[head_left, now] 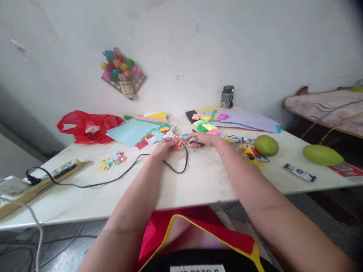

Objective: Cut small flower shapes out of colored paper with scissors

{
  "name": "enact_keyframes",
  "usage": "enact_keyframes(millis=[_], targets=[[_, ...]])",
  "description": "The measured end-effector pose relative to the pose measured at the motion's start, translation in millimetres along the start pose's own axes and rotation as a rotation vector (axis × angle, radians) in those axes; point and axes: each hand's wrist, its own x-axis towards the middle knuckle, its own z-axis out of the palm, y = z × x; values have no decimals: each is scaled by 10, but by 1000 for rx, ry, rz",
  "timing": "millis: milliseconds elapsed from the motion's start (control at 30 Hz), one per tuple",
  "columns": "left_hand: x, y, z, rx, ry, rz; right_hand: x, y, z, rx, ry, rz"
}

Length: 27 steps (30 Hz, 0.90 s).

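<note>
My left hand (pixel 168 146) is closed on a small piece of orange paper (pixel 178 142) above the middle of the white table (pixel 198 177). My right hand (pixel 204 139) grips dark-handled scissors (pixel 197 143), whose blades point left toward the orange paper. Whether the blades touch the paper I cannot tell. Coloured paper cutouts (pixel 150 138) lie just beyond my left hand. Small paper flowers (pixel 112 161) rest on the table to the left. Behind my right hand are several soft, bright-coloured packets (pixel 208 126).
A black cable (pixel 133 168) runs from the power strip (pixel 53 175) past my left hand. Coloured sheets (pixel 127 131) and a red plastic bag (pixel 90 126) lie at back left. Paper scraps (pixel 251 153), green fruit (pixel 266 145), a tube (pixel 300 172) and a bottle (pixel 227 96) stand or lie right.
</note>
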Motion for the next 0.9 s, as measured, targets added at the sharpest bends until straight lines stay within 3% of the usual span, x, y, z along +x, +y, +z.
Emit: enact_keyframes(millis=[333,900], targets=[[-7,1,21,-19,-13,-12,-23,-16,15,21,13,14],[9,14,54,-74,85,-47,40,81,12,44,8,-21]])
